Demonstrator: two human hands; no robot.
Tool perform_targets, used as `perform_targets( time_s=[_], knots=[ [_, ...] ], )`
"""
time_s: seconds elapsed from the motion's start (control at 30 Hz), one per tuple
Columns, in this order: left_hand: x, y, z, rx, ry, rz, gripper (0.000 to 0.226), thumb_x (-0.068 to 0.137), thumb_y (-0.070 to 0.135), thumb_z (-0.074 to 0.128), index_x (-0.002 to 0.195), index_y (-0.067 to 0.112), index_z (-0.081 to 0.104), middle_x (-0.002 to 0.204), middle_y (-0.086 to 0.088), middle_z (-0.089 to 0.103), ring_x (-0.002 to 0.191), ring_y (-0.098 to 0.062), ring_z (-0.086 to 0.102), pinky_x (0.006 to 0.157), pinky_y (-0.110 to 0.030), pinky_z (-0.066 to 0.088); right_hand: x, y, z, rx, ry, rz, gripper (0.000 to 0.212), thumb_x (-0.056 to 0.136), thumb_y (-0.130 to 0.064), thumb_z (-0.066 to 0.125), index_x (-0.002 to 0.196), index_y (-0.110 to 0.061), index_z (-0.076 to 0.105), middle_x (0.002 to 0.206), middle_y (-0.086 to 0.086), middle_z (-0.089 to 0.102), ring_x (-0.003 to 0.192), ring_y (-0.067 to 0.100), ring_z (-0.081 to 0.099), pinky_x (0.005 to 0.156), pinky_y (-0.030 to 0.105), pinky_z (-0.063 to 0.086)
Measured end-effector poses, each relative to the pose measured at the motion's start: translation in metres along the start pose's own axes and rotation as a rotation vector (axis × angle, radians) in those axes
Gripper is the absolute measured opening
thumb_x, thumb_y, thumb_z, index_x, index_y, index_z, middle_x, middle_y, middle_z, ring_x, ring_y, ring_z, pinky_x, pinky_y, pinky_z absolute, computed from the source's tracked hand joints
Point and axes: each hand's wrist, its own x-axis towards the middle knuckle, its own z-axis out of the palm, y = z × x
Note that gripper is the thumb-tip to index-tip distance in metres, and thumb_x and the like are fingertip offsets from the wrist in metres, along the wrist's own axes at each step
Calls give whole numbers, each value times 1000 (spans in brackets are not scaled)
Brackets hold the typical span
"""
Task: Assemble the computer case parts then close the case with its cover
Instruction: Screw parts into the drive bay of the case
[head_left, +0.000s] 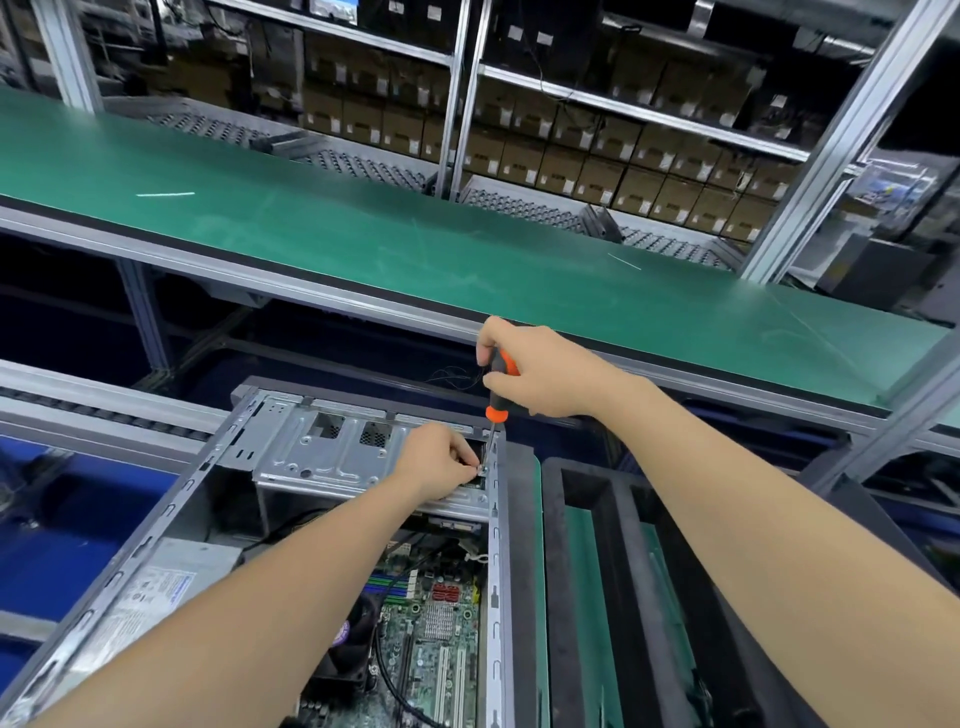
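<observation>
An open computer case (202, 483) lies on its side below me, with the green motherboard (436, 623) showing inside. A silver drive cage (322, 457) sits across its far end. My right hand (540, 371) grips an orange and black screwdriver (497, 387), held nearly upright. Its thin shaft points down at the cage's right corner by the case's right rail. My left hand (441, 460) pinches a small silver screw (481, 470) right at the tip of the shaft. No cover is in view.
A black tray (550, 571) with green slots stands right beside the case. A green conveyor belt (363, 228) runs across behind it. Shelves of cardboard boxes (597, 156) fill the background. A grey power supply (166, 582) sits in the case's left side.
</observation>
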Motion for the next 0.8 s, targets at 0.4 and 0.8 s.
perform_targets(
  time_s=[0.4, 0.8],
  knots=[
    [-3, -3, 13, 109, 77, 194, 14, 95, 26, 70, 92, 16, 79, 88, 5, 70, 78, -9, 60, 74, -24, 49, 5, -1, -10, -282, -63, -60, 11, 100, -31, 56, 110, -29, 52, 115, -2, 49, 92, 21, 57, 77, 42, 50],
    [-3, -3, 18, 233, 99, 243, 15, 97, 26, 63, 92, 15, 73, 94, 4, 62, 83, -15, 61, 74, -31, 53, 0, -9, -25, -202, 3, -6, 20, 83, -26, 83, 101, -27, 75, 77, -10, 67, 46, 5, 67, 56, 30, 59]
  ],
)
